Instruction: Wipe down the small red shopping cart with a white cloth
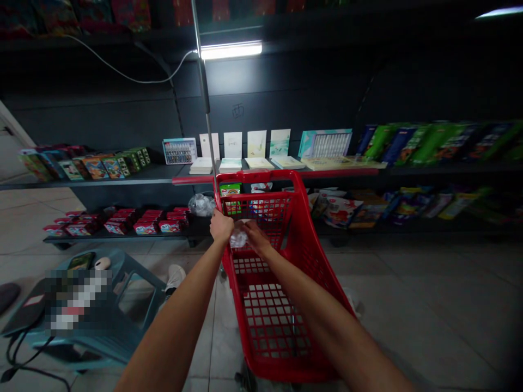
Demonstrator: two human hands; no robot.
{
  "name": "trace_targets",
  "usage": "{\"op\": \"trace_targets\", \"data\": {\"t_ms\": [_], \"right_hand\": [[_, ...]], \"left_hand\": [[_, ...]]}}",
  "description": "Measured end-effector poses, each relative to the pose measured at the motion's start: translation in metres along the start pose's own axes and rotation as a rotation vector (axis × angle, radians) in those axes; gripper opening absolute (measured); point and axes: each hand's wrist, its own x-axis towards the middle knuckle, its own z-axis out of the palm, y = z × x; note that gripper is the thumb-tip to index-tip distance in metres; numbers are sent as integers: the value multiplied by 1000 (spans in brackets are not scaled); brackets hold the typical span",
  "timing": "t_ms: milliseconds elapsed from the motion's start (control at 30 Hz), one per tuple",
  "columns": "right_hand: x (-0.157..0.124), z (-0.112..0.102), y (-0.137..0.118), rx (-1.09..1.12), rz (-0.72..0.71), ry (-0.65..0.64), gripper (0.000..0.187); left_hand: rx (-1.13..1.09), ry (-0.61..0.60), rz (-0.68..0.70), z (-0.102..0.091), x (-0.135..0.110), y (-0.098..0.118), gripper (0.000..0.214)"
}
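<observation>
A red shopping cart (261, 370) stands before me, its basket of open plastic mesh. My left hand (222, 225) is closed round the cart's left rim, close to the foot of a thin metal pole (205, 92). Inside the rim, my right hand (255, 237) pinches a crumpled clear plastic wrap (238, 236); its fingertips are partly hidden. Just left of the pole, outside the cart, a second clear plastic bundle (201, 204) shows. Whether the two pieces of plastic join behind my left hand, I cannot tell.
Dark shelves (155, 173) behind the cart carry books (232, 146), small boxes (110, 166) and snack bags (339, 209). At left, a blue-grey plastic stool (122, 261) bears a phone (81, 262) and cables. A white shoe (175, 276) is beside it. A tube lamp (231, 50) glows above.
</observation>
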Motion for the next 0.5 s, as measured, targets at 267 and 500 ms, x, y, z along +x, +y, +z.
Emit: {"op": "trace_targets", "data": {"t_ms": [267,500], "right_hand": [[45,-64,-13,88,-63,451,39],[-11,25,7,34,-48,169,55]], "left_hand": [[-30,5,3,3,2,-2,51],[-27,6,-20,4,5,-3,51]]}}
